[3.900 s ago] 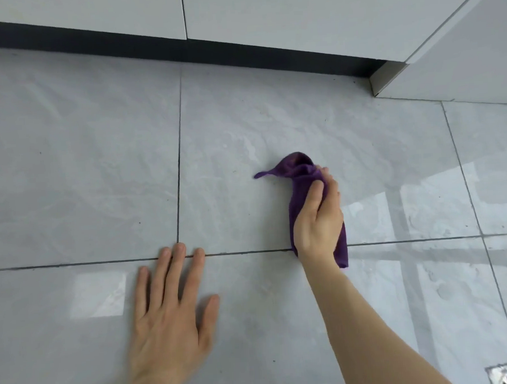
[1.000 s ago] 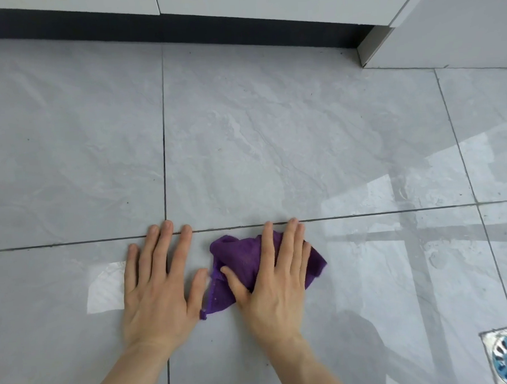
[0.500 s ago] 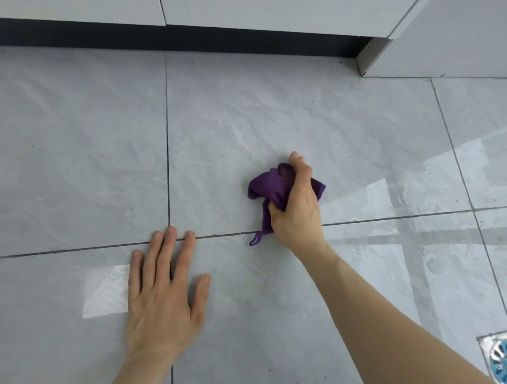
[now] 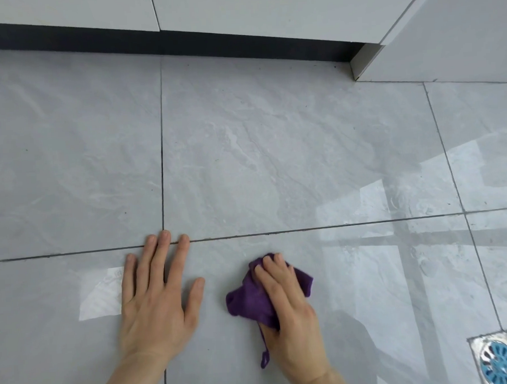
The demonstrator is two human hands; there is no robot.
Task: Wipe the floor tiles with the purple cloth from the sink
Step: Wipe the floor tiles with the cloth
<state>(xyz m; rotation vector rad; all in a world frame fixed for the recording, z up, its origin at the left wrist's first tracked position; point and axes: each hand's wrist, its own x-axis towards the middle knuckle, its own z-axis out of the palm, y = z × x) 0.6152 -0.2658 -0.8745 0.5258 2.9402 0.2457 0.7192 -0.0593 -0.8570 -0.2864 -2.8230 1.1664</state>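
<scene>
The purple cloth [image 4: 247,302] lies bunched on the grey floor tiles [image 4: 274,161], in the near tile just below the horizontal grout line. My right hand [image 4: 288,310] presses down on it, fingers curled over its top, and a thin cloth loop trails out toward me. My left hand [image 4: 156,293] rests flat on the floor to the cloth's left, fingers spread, fingertips touching the grout line, holding nothing.
White cabinet fronts [image 4: 237,13] over a dark kickboard [image 4: 165,43] run along the far side. A pale panel [image 4: 458,40] juts out at the far right. A metal floor drain [image 4: 497,358] with a blue insert sits at the near right corner.
My right hand has pulled the cloth back toward me, from the far tile across the grout line onto the near tile. My left hand stays planted in the same spot.
</scene>
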